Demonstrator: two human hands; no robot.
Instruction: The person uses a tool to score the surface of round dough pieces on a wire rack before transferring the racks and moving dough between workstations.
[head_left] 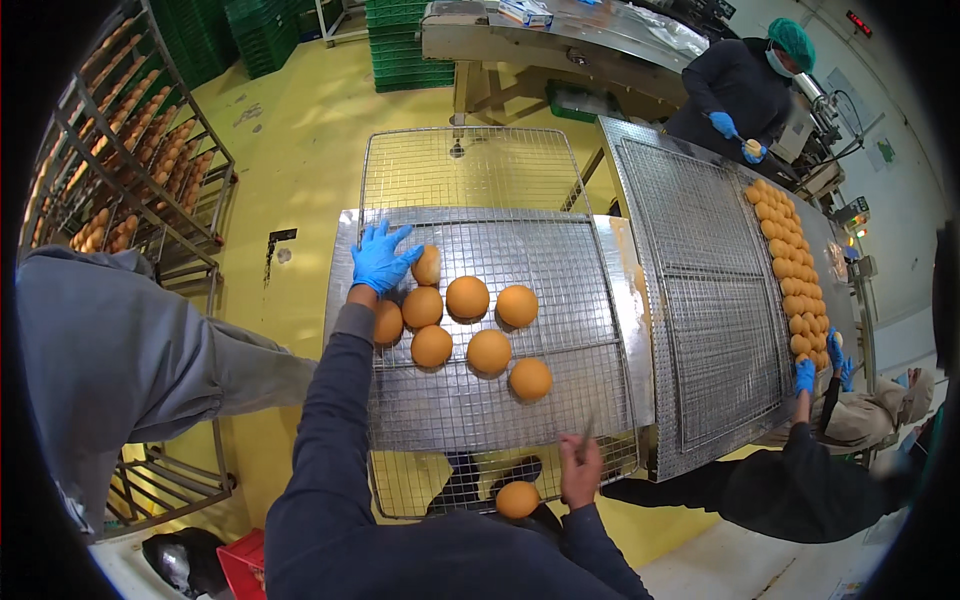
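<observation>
My left hand (385,258), in a blue glove, is spread at the far left of a wire rack (590,300). Its fingertips touch a round brown bun (427,265), which is tipped so that a paler side shows. Several more buns, among them one in the middle (468,297), lie loose on the rack. My right hand (580,472) is ungloved and closed near the rack's front edge. A thin grey blade, apparently a knife (588,428), sticks up from its fingers. One bun (517,499) sits close to my body, left of that hand.
A steel table (340,300) supports the rack, which overhangs it front and back. To the right, another table carries racks (715,290) and rows of buns (795,270). Co-workers (735,90) stand around it. At left are a person in grey (130,350) and a bun trolley (215,150).
</observation>
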